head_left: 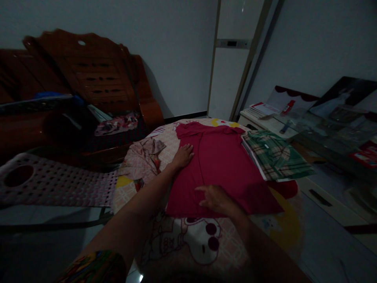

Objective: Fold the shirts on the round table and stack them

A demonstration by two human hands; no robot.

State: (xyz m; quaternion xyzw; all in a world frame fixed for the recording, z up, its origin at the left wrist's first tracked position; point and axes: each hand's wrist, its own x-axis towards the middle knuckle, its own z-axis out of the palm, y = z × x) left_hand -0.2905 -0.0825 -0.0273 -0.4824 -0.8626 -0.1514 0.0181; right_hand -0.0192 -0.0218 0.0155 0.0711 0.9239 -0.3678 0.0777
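Observation:
A dark pink shirt (224, 161) lies spread on the round table, its bunched top end away from me and a long crease running down its left half. Flat on the shirt's left side rests my left hand (183, 156), fingers stretched out and holding nothing. My right hand (214, 199) is over the lower part of the shirt, with fingers apart and pointing left; whether it presses on the cloth is hard to see in the dim light. Right of the shirt sits a folded green plaid garment (277, 155) on a stack of cloth. A crumpled pale patterned garment (143, 157) lies to the left.
A cartoon-print cloth (232, 243) covers the table. At left are a woven chair (73, 182) and a carved wooden sofa (97, 74) with clothes on it. A glass-topped cabinet (309, 129) with papers stands close on the right. Behind is a tall white unit (229, 74).

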